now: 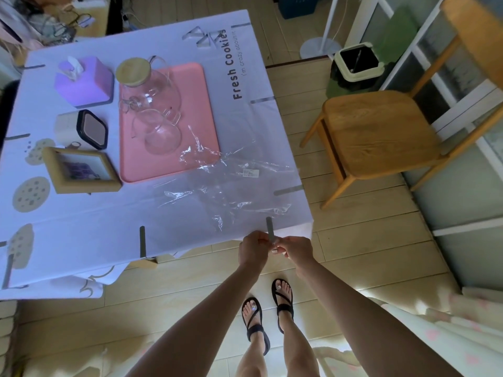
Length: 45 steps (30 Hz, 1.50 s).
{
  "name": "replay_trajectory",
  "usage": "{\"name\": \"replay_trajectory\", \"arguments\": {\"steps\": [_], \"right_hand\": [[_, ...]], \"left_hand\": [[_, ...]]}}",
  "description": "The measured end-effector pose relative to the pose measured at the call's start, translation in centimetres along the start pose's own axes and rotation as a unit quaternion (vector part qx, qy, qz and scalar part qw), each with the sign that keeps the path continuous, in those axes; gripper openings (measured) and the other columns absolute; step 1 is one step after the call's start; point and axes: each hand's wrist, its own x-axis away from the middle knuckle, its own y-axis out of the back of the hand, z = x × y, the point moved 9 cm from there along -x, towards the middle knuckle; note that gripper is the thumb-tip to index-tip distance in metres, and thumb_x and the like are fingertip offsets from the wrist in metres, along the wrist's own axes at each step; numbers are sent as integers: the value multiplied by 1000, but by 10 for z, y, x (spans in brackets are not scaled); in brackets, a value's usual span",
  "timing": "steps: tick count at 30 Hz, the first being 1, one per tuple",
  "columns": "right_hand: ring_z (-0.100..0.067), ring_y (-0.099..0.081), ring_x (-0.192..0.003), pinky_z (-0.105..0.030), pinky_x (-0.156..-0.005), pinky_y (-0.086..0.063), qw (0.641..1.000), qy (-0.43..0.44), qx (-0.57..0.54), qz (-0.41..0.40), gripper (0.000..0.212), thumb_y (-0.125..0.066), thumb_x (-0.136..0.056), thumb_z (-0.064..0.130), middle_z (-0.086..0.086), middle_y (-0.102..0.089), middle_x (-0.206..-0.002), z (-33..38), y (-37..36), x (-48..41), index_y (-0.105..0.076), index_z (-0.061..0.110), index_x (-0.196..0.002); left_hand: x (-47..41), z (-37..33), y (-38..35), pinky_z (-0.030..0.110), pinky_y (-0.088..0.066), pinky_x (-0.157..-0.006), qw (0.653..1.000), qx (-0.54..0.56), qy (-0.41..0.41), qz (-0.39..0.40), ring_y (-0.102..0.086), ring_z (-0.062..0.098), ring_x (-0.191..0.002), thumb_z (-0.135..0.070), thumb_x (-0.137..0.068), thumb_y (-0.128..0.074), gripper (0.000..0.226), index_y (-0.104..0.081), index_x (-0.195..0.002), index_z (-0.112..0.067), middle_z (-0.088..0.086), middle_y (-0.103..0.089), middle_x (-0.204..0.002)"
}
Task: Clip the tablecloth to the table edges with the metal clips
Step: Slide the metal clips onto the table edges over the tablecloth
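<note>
**Clip Gripped by Both Hands at the Near Edge**

A metal clip (pixel 269 227) is pinched between the left hand (pixel 253 250) and the right hand (pixel 295 250) at the near edge of the white tablecloth (pixel 81 235), close to its corner. The fingers of both hands are curled round the clip's lower end, and its upper arm lies flat on the cloth. At 9 o'clock from it, on the same edge, a second clip (pixel 142 240) is seated over the cloth. A third clip (pixel 288 190) is set on the adjoining edge at 1 o'clock. A heap of spare clips (pixel 204 38) lies at 1 o'clock from the pink tray (pixel 190 88).

The lettering (pixel 237 66) "Fresh Cookies" is printed on the cloth at 2 o'clock from the tray, with "i'm crazy about it" in smaller type beside it. Cookie drawings (pixel 31 194) are printed at 8 o'clock.

A glass jug (pixel 147 85) with a wooden lid is carried on the tray. A clear plastic bag (pixel 231 180) is spread over the tray's near corner; its small label cannot be read. A purple tissue box (pixel 84 80) stands at 10 o'clock from the tray, a wooden picture frame (pixel 81 170) at 8 o'clock and a wooden chair (pixel 381 131) at 3 o'clock.
</note>
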Motion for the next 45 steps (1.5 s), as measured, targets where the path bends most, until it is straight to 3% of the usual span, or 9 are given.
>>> {"name": "replay_trajectory", "arguments": {"steps": [5, 10, 16, 26, 31, 34, 37, 40, 45], "right_hand": [[-12, -51, -53, -24, -57, -38, 1000, -11, -19, 0, 25, -80, -69, 28, -2, -65, -56, -1, 1, -3, -66, 13, -55], [-10, -47, -52, -21, -56, -38, 1000, -10, -26, 13, 26, -78, -71, 29, 0, -62, -56, -1, 1, -2, -64, 13, -56], [-11, -46, -51, -22, -55, -37, 999, -16, -33, 9, 32, -77, -72, 25, 3, -58, -49, -3, 1, -5, -58, 14, -49], [-11, -41, -49, -19, -51, -33, 999, -9, -51, 10, 35, -72, -78, 21, 3, -51, -46, 4, -8, -9, -54, 13, -49], [-14, -62, -72, -29, -69, -50, 994, 80, 58, -55, 13, -61, -87, 24, 4, -67, -76, 11, 3, 7, -67, 13, -87], [-16, -61, -80, -26, -70, -49, 910, 306, 192, -205, 16, -60, -84, 14, 2, -66, -89, 35, 26, 42, -64, 14, -99], [-22, -54, -108, -29, -96, -38, 793, 487, 299, -211, 32, -56, -82, 18, -7, -60, -114, 49, 23, 62, -60, 10, -113], [-23, -35, -136, -45, -113, -25, 740, 514, 402, -161, 52, -53, -88, 36, -8, -44, -142, 55, 15, 48, -48, 9, -132], [-22, -33, -138, -48, -112, -29, 714, 522, 451, -119, 63, -57, -85, 45, -10, -43, -143, 62, 11, 33, -46, 6, -133]], "left_hand": [[11, -25, 11, 22, -42, -59, 976, -167, -129, -51, -63, 10, -81, -41, -78, -70, 19, -66, -85, -24, -10, -70, -84], [38, -56, 20, 23, -36, -78, 824, -335, -421, -179, -48, 16, -95, -66, -72, -54, 63, -54, -109, -15, 2, -60, -102], [21, -47, 13, 37, -29, -108, 790, -414, -423, -160, -48, 23, -126, -72, -73, -53, 86, -54, -130, -6, 6, -53, -136], [24, -54, 14, 35, -44, -94, 770, -408, -452, -190, -59, 22, -111, -61, -77, -56, 65, -65, -115, -9, 5, -61, -126], [22, -52, 14, 38, -46, -95, 760, -419, -457, -196, -60, 24, -109, -56, -72, -66, 62, -66, -112, -9, 6, -62, -125], [23, -50, 13, 42, -44, -100, 758, -423, -458, -193, -59, 25, -113, -55, -73, -67, 61, -65, -114, -10, 6, -60, -128], [20, -49, 12, 47, -38, -106, 760, -431, -450, -186, -53, 25, -122, -57, -80, -54, 64, -61, -122, -9, 6, -55, -134], [15, -49, 11, 48, -37, -107, 765, -447, -435, -163, -49, 25, -127, -62, -81, -47, 71, -56, -127, -9, 6, -51, -138], [13, -51, 9, 48, -41, -103, 774, -447, -425, -144, -49, 29, -126, -62, -78, -55, 74, -56, -126, -5, 13, -49, -139]]}}
